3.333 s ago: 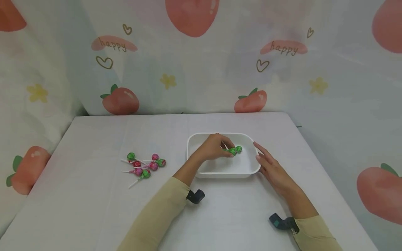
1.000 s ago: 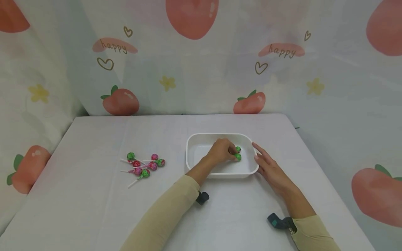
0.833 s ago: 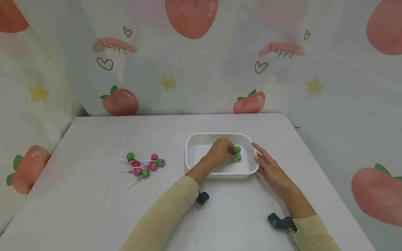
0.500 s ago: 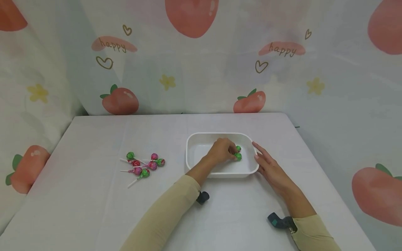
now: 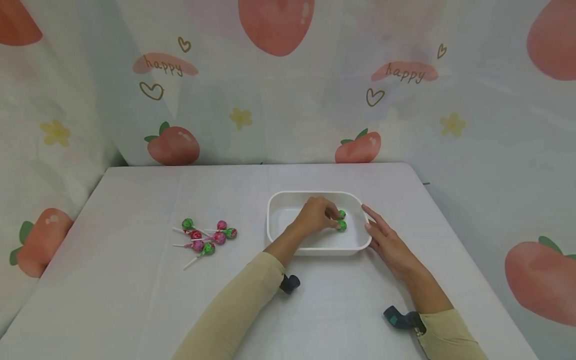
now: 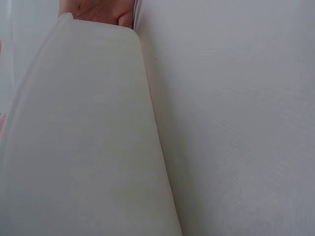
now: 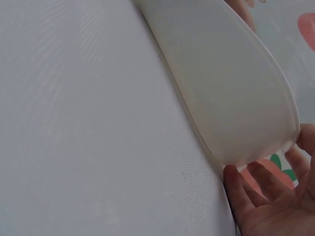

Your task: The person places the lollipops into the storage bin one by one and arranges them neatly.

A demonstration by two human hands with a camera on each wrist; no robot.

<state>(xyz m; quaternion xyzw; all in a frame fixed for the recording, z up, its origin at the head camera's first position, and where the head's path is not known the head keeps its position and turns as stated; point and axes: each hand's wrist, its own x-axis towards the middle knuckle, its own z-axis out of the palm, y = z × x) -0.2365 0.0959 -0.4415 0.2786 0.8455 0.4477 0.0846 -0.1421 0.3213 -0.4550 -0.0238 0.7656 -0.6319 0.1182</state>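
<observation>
In the head view, my left hand (image 5: 315, 215) reaches into a white rectangular tray (image 5: 273, 225), fingers bent downward. Two green-wrapped lollipops lie at its fingertips: the nearer lollipop (image 5: 342, 226) beside the thumb, the farther lollipop (image 5: 342, 214) just behind. Their sticks are hidden by the hand, so whether a stick is pinched does not show. My right hand (image 5: 389, 245) touches the tray's right end from outside with extended fingers. The right wrist view shows those fingertips (image 7: 230, 172) against the tray's end wall (image 7: 246, 142). Only part of the left palm (image 6: 101, 11) appears in the left wrist view.
Left of the tray, several lollipops (image 5: 219, 238) in green, pink and red wrappers lie in a loose pile, sticks mostly pointing left. All stand on a white-covered table (image 5: 135, 300). A fruit-patterned cloth (image 5: 288, 115) hangs behind and at the sides.
My left hand has lowered the nearer lollipop beside the other in the tray. In the last half second its fingers have shifted slightly up and parted a little. The right hand stays put.
</observation>
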